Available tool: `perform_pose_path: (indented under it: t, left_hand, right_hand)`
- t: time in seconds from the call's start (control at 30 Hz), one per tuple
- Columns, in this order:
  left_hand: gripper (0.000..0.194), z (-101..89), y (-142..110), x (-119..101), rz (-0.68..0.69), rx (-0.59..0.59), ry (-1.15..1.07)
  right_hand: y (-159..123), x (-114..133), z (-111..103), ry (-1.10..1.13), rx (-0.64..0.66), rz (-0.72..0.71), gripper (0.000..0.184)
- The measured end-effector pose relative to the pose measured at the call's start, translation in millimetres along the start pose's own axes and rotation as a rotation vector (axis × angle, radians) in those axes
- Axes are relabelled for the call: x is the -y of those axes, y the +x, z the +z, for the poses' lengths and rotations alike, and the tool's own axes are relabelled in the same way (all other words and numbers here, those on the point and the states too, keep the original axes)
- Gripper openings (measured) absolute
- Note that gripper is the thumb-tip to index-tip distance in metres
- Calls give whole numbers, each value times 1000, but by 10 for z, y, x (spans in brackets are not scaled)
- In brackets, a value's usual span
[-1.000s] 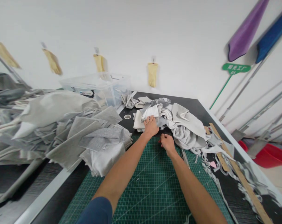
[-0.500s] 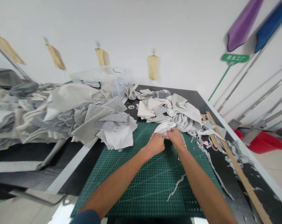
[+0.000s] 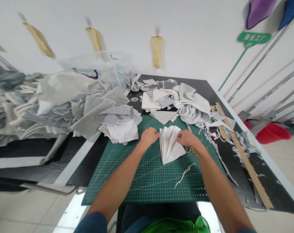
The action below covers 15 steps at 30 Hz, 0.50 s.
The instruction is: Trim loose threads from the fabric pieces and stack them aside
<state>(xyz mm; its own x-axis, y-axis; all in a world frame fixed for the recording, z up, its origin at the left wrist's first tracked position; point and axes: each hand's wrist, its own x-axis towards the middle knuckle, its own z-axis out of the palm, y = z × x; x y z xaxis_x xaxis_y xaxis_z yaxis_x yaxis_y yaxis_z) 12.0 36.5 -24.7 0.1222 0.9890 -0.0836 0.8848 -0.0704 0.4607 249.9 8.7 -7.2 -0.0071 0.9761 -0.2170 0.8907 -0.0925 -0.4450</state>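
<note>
since the frame half a second earlier, the white cloth (image 3: 172, 149) has moved from the near side of the fabric heap (image 3: 195, 105) toward the operator; the hands, close together in that frame, have separated to opposite sides of the cloth.

current position: the cloth lies on the green cutting mat (image 3: 147, 176), creased into ridges that fan downward. the left hand (image 3: 149, 136) appears to pinch its upper left edge between thumb and curled fingers. the right hand (image 3: 187, 138) pinches the upper right edge. gold-handled scissors (image 3: 190, 149) lie beneath the right wrist, just beside the cloth. a loose fabric strip (image 3: 184, 174) lies nearer the operator.

caution: if either pinch loosens, the layers may slide out of register, since the ridges suggest soft, limp material. if the right wrist drops, it may press on the scissors or drag them into the cloth edge. if the left forearm swings outward, it may topple the stacked fabric pile (image 3: 122, 131) overlapping the mat's far left corner.

containers: a clear plastic bin (image 3: 124, 68) stands behind the pile, against the wall; pale contents show through its side but cannot be identified. a red bucket (image 3: 273, 133) stands on the floor at right; its contents cannot be made out.
</note>
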Motion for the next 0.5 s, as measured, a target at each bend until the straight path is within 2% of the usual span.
perform_pose_path:
  t: [0.07,0.17,0.3,0.4,0.47,0.5]
  left_hand:
    - [25,60,-30,12,-6,25,3]
    - [35,114,-76,-2,-3,38,12]
    - [23,142,-113,-13,64,49,21]
    - [19,150,-125,-7,73,54,15]
    - [19,149,-125,-6,59,51,14]
    - [19,147,-124,-7,50,48,13]
  right_hand:
    - [21,33,37,-41,-69,23,8]
    - [12,117,146,-77,-114,23,18]
    - [-65,264,331,-93,-39,-35,48]
    - [-120,354,447,-123,-31,14,65]
    - [-137,380,492,-147,-42,44,67]
    - [-139,382,504,-154,-42,43,60]
